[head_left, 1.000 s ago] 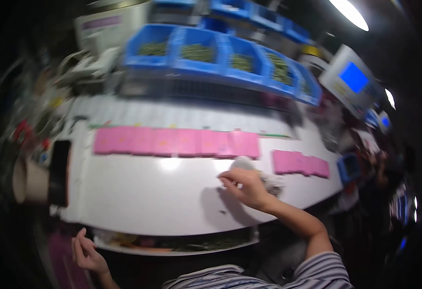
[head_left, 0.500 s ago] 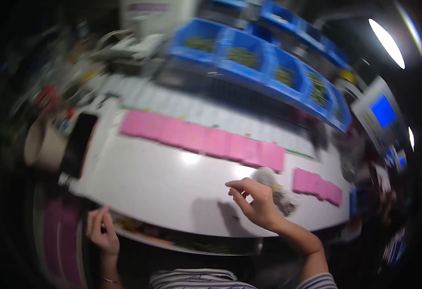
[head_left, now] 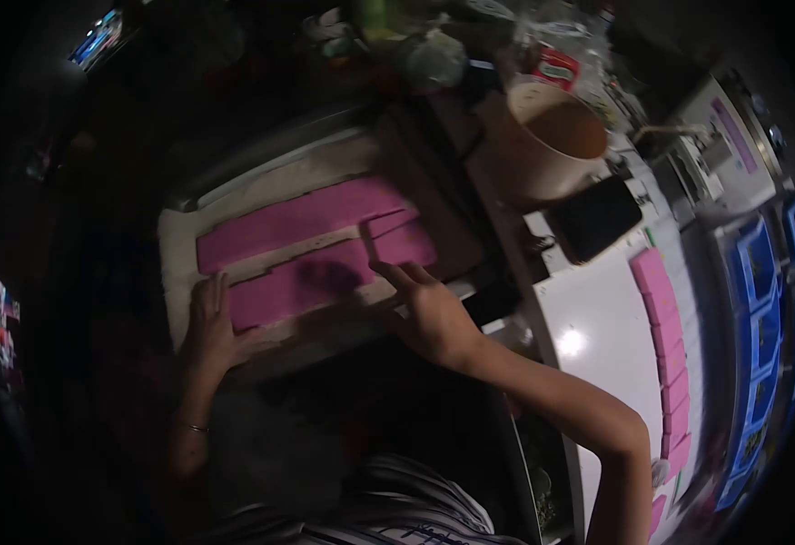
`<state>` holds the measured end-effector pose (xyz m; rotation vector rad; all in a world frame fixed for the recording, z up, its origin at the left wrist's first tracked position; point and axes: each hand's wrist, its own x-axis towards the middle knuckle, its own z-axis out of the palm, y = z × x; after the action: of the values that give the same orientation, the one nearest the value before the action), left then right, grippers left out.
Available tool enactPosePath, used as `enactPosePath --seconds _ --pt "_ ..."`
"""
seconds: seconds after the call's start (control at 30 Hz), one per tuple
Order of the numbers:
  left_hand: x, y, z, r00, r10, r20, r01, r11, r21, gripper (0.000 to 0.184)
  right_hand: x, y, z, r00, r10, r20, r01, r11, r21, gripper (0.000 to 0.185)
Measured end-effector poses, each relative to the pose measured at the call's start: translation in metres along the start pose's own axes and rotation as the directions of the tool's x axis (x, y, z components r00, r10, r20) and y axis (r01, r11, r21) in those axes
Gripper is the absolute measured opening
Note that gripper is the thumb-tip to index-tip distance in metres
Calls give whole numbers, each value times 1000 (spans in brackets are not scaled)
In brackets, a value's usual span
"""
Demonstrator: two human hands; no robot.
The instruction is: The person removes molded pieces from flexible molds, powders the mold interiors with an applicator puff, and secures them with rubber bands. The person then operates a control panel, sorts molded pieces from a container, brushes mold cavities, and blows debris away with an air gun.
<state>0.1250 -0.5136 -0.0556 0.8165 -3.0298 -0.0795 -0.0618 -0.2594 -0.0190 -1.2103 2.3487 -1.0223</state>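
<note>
Two rows of pink pieces lie on a pale, cloth-like tray (head_left: 177,272) in dim light, a far row (head_left: 297,216) and a near row (head_left: 311,277). My left hand (head_left: 214,322) is at the left end of the near row, its fingertips by the edge of the pink and nothing visible gripped. My right hand (head_left: 429,313) reaches the right end of that row, fingers extended at the corner of a pink piece (head_left: 400,238) that sits slightly askew. Whether its fingertips pinch the piece is hidden.
Right of the tray, a white table (head_left: 588,318) holds a phone (head_left: 595,218), a beige bucket (head_left: 556,136) and a line of pink pieces (head_left: 665,336). Blue bins (head_left: 760,336) stand along the far right. A drawer (head_left: 529,481) sits below the table edge.
The view has swung left from the white table to the tray. Both hands are now over the tray, my right hand having left the table area.
</note>
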Motion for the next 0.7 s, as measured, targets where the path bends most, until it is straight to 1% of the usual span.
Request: enactPosePath --seconds 0.03,0.07,0.1,0.13,0.17,0.2,0.23,0.3,0.33,0.37,0.4,0.43,0.5,0.53,0.57,0.6,0.63,0.67,0.7 --pt "2 -4 4 996 82 -29 -82 997 -8 99 18 -4 10 989 65 136 -55 996 -73 67" --pt "5 -7 8 984 169 -53 -170 985 -12 100 33 -5 23 987 58 148 -48 996 -72 67" --pt "7 -6 12 981 172 -86 -173 985 -10 100 47 -1 38 985 64 160 -32 980 -199 73" --pt "8 -5 13 983 162 -81 -163 987 -9 100 58 1 49 983 70 169 -13 947 -320 80" --pt "10 -3 14 985 166 -54 -168 985 -34 98 67 -1 55 955 147 257 -46 932 -359 87" --pt "13 -2 15 984 175 -30 -176 983 -59 96 73 -5 62 954 148 259 -48 933 -356 87" --pt "14 -3 19 986 163 -26 -165 977 -135 97 78 -11 68 937 185 295 -56 916 -396 86" --pt "20 0 19 981 193 -26 -195 971 -137 96 84 -20 80 906 242 346 -71 895 -440 83" --pt "22 3 18 976 214 -34 -217 966 -139 94 85 -20 89 906 250 341 -82 894 -440 83" --pt "24 5 16 975 212 -58 -219 964 -152 90 86 -22 97 926 264 271 -114 878 -465 83" --pt "25 4 18 973 222 -61 -229 962 -152 90 87 -21 100 942 273 196 -148 859 -490 82" --pt "25 3 22 974 213 -74 -222 963 -154 89 87 -18 99 943 278 184 -158 858 -489 82" --pt "24 2 20 966 240 -93 -251 957 -146 89 87 -21 88 918 312 247 -197 896 -399 79" --pt "22 4 14 958 247 -146 -270 948 -169 88 86 -22 83 919 332 213 -231 890 -393 79" --pt "21 10 6 945 263 -194 -301 933 -200 87 81 -24 80 948 265 173 -203 929 -311 77" --pt "17 20 -12 969 210 -131 -232 954 -187 88 73 -26 76 970 214 118 -182 955 -236 76" --pt "17 22 -19 964 225 -141 -251 945 -209 90 67 -29 69 978 192 86 -163 950 -267 74" --pt "13 24 -24 960 205 -190 -241 952 -188 92 59 -35 59 982 183 53 -159 939 -305 73" --pt "12 30 -32 935 256 -247 -297 943 -148 94 47 -46 41 978 210 18 -195 934 -300 72"
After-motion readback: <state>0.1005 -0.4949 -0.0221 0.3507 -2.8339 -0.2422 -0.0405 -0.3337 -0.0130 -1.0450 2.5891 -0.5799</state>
